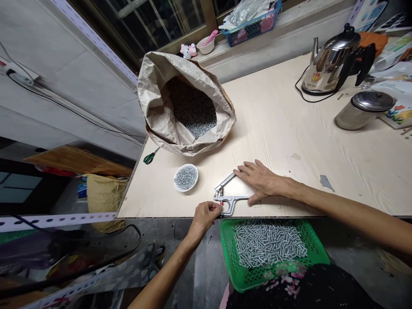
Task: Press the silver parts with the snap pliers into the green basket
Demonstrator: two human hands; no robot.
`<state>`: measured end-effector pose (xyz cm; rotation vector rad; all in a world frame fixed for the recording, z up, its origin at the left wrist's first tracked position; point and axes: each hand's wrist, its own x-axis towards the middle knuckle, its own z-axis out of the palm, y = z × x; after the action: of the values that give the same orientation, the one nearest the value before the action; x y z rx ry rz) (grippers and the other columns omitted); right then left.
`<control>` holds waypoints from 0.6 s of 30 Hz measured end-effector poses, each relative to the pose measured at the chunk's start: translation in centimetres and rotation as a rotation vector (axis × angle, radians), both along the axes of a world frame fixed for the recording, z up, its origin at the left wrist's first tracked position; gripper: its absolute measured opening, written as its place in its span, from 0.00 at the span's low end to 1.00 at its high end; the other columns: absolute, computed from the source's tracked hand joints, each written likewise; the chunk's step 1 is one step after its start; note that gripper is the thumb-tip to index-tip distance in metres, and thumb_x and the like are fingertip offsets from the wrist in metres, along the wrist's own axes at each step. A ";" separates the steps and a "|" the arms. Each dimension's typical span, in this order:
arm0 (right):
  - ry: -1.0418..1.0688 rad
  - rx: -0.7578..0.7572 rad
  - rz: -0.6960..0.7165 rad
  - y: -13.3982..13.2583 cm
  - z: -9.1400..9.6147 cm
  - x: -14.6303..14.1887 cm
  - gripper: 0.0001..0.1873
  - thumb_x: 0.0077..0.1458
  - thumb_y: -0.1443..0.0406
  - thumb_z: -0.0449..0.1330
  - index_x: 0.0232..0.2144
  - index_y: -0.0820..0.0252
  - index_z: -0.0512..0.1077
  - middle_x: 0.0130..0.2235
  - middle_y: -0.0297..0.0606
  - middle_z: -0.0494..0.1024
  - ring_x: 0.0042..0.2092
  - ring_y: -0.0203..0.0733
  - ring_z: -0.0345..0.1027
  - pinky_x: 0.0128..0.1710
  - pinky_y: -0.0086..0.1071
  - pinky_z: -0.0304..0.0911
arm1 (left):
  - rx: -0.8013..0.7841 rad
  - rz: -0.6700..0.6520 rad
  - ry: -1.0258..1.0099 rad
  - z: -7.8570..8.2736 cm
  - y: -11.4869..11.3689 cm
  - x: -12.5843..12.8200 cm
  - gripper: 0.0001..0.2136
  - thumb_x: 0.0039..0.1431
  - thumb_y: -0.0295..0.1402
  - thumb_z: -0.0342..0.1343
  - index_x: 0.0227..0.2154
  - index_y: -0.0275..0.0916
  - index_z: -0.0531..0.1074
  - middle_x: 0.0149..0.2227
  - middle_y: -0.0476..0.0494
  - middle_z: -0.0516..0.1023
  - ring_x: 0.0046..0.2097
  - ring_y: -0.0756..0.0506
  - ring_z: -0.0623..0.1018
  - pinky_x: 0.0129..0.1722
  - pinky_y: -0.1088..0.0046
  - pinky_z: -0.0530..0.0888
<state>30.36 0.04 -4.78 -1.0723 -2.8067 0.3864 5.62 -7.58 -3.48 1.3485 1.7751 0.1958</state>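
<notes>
Near the front edge of the table lies a grey metal lever pliers tool (229, 201) with a spring, a red ring and two spread handles. My right hand (262, 179) is on these handles, fingers over the end of the upper one and thumb against the lower one. At the tool's jaw, my left hand (207, 213) is closed in a pinch; what its fingertips hold is too small to make out. A white bowl (186, 190) of small metal screw-like pieces (186, 177) stands left of the tool. Below the edge, a green basket (229, 257) holds many similar metal pieces (270, 243).
A large woven sack (154, 81), open at the top, stands at the back left with metal pieces inside. Green-handled scissors (149, 158) lie beside it. A steel kettle (334, 60) and a lidded metal canister (357, 113) stand at the right. A blue basket (251, 26) sits on the sill.
</notes>
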 end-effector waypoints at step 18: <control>0.126 -0.002 -0.081 -3.0 0.9 -0.1 0.24 0.44 0.60 0.69 0.41 0.63 0.66 0.40 0.43 0.69 0.41 0.47 0.60 0.39 0.39 0.60 | 0.700 -0.770 0.267 0.5 2.4 4.8 0.32 0.55 0.36 0.59 0.60 0.36 0.53 0.60 0.31 0.61 0.62 0.34 0.59 0.57 0.51 0.64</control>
<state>30.22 -2.93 -3.90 -1.1168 -2.6442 0.4325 10.40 -5.15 -2.93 2.5624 1.2872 0.2219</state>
